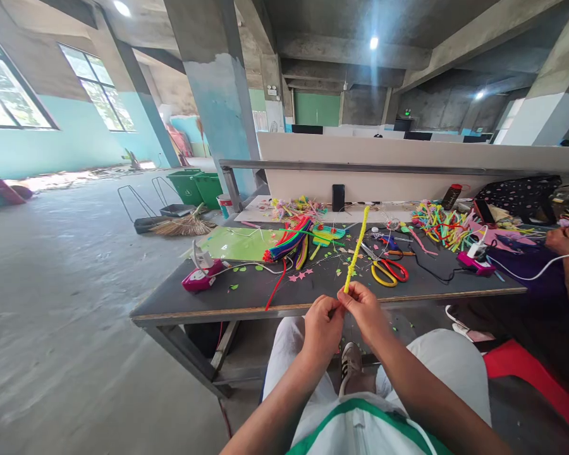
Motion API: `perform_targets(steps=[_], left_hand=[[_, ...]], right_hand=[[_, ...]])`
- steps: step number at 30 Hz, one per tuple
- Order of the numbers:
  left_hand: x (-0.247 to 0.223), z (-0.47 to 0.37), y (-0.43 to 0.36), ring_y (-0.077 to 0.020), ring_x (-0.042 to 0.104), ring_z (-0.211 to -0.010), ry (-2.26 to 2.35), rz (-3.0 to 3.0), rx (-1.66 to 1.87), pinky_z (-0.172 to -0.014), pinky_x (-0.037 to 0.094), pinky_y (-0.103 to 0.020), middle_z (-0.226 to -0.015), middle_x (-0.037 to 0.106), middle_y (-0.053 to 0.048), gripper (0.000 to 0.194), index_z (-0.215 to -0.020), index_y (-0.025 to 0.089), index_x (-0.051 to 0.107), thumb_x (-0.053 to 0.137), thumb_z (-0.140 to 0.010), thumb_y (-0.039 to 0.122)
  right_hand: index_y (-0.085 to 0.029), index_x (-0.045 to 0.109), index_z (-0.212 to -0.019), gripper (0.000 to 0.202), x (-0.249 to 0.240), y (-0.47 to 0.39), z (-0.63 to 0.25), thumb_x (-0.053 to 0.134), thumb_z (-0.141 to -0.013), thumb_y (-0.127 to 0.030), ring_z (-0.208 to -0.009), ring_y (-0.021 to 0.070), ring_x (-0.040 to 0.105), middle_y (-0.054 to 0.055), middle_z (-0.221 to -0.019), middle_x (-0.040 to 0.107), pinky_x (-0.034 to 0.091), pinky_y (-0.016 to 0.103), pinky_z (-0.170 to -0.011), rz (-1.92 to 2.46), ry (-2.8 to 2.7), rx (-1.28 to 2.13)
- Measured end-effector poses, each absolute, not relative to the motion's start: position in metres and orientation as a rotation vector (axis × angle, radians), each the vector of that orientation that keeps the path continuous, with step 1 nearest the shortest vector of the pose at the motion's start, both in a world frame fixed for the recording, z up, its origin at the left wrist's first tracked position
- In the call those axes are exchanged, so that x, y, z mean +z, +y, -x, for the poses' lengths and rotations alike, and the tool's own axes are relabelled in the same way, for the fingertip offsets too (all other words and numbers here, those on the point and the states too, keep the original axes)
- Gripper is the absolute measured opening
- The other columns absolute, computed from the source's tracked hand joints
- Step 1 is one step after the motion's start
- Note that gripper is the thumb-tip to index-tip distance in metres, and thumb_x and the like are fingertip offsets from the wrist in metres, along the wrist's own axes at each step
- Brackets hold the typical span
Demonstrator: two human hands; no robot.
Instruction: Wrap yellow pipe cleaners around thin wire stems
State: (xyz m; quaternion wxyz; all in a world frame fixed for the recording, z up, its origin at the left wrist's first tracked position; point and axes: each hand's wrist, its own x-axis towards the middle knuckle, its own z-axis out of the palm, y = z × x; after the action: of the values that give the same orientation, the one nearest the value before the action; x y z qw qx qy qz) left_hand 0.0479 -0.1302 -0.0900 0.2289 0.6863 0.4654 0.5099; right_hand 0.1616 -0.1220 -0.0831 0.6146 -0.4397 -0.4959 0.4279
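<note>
A fuzzy yellow pipe cleaner [358,246] stands nearly upright above the front edge of the table, its lower end pinched between my fingers. My right hand [364,309] is closed around that end with thumb and forefinger. Touching it, my left hand [323,322] is closed too, fingertips pressed at the bottom of the pipe cleaner. Just beyond my hands lie scissors [386,268] with one red and one yellow handle. A bundle of multicoloured pipe cleaners [291,240] rests to the left, with a red one [275,287] trailing toward the table edge.
On the dark table [165,303] are a green board [239,243], a pink power strip [203,275], a black phone [338,198] leaning upright and a heap of colourful pipe cleaners [443,224]. Another person's hand [566,243] is at the far right. Green bins [194,188] stand behind left.
</note>
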Motion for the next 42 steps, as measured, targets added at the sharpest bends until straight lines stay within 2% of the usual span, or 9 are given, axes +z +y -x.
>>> perform_targets(steps=[7, 13, 16, 19, 22, 27, 31, 37, 42], left_hand=[[-0.074, -0.045, -0.135, -0.0103, 0.046, -0.06, 1.188, -1.642, 1.377, -0.057, 0.034, -0.022, -0.06, 0.052, 0.001, 0.018, -0.062, 0.015, 0.058, 0.056, -0.076, 0.025], [-0.067, -0.036, -0.13, -0.0053, 0.031, -0.048, 0.828, -1.31, 1.074, -0.046, 0.023, -0.02, -0.055, 0.041, 0.005, 0.03, -0.073, 0.013, 0.059, 0.064, -0.074, 0.043], [-0.063, -0.028, -0.125, -0.0059, 0.035, -0.051, 0.775, -1.44, 1.009, -0.048, 0.027, -0.019, -0.059, 0.045, 0.004, 0.025, -0.076, 0.013, 0.06, 0.062, -0.077, 0.038], [-0.058, -0.024, -0.122, -0.0097, 0.046, -0.063, 0.85, -1.725, 1.109, -0.059, 0.037, -0.021, -0.068, 0.054, -0.001, 0.015, -0.071, 0.014, 0.062, 0.059, -0.077, 0.028], [-0.057, -0.022, -0.122, -0.0117, 0.051, -0.07, 0.862, -1.875, 1.211, -0.067, 0.039, -0.023, -0.072, 0.057, -0.002, 0.013, -0.067, 0.015, 0.062, 0.057, -0.078, 0.023], [-0.066, -0.023, -0.127, -0.0075, 0.04, -0.058, 0.752, -1.598, 1.153, -0.055, 0.031, -0.02, -0.064, 0.048, 0.002, 0.018, -0.068, 0.014, 0.058, 0.059, -0.079, 0.029], [-0.069, -0.028, -0.134, -0.0041, 0.029, -0.048, 0.631, -1.195, 1.059, -0.046, 0.02, -0.02, -0.055, 0.038, 0.005, 0.026, -0.07, 0.013, 0.057, 0.068, -0.072, 0.037], [-0.07, -0.032, -0.141, -0.0028, 0.03, -0.043, 0.535, -0.91, 0.933, -0.043, 0.02, -0.019, -0.052, 0.039, 0.006, 0.032, -0.07, 0.013, 0.057, 0.076, -0.064, 0.038], [-0.074, -0.029, -0.143, -0.0024, 0.029, -0.044, 0.516, -0.907, 0.962, -0.043, 0.02, -0.019, -0.053, 0.039, 0.006, 0.031, -0.073, 0.012, 0.058, 0.075, -0.065, 0.037]], right_hand=[[-0.019, 0.063, -0.066, 0.022, -0.066, -0.125, -0.172, 0.076, -0.065, -0.037, -0.061, 0.0124, 0.048, -0.003, -0.063, 0.056, 0.039, 0.026, -0.06, 1.019, -1.165, 1.169], [-0.017, 0.062, -0.058, 0.025, -0.044, -0.124, -0.182, 0.076, -0.063, -0.037, -0.056, 0.0106, 0.046, -0.003, -0.055, 0.057, 0.036, 0.025, -0.058, 1.086, -1.23, 1.203], [-0.016, 0.063, -0.058, 0.026, -0.038, -0.123, -0.183, 0.075, -0.062, -0.038, -0.054, 0.01, 0.044, -0.003, -0.053, 0.056, 0.033, 0.025, -0.056, 1.123, -1.27, 1.207], [-0.017, 0.061, -0.056, 0.026, -0.04, -0.122, -0.184, 0.074, -0.064, -0.038, -0.051, 0.0091, 0.039, -0.004, -0.05, 0.051, 0.028, 0.025, -0.052, 1.165, -1.317, 1.117], [-0.017, 0.058, -0.055, 0.028, -0.045, -0.121, -0.185, 0.072, -0.067, -0.038, -0.051, 0.0087, 0.035, -0.005, -0.05, 0.048, 0.025, 0.024, -0.051, 1.152, -1.349, 1.085], [-0.017, 0.06, -0.057, 0.027, -0.047, -0.123, -0.185, 0.073, -0.067, -0.038, -0.054, 0.0094, 0.038, -0.003, -0.054, 0.05, 0.03, 0.024, -0.053, 1.029, -1.334, 1.238], [-0.017, 0.064, -0.062, 0.024, -0.046, -0.123, -0.182, 0.074, -0.068, -0.038, -0.056, 0.0108, 0.044, -0.002, -0.058, 0.053, 0.034, 0.025, -0.056, 0.86, -1.325, 1.363], [-0.019, 0.063, -0.06, 0.03, -0.051, -0.118, -0.177, 0.077, -0.062, -0.045, -0.053, 0.0113, 0.044, -0.001, -0.061, 0.052, 0.037, 0.027, -0.052, 0.645, -1.332, 1.452], [-0.019, 0.064, -0.063, 0.026, -0.051, -0.115, -0.176, 0.074, -0.067, -0.042, -0.052, 0.0098, 0.043, -0.001, -0.065, 0.051, 0.035, 0.026, -0.052, 0.598, -1.43, 1.519]])
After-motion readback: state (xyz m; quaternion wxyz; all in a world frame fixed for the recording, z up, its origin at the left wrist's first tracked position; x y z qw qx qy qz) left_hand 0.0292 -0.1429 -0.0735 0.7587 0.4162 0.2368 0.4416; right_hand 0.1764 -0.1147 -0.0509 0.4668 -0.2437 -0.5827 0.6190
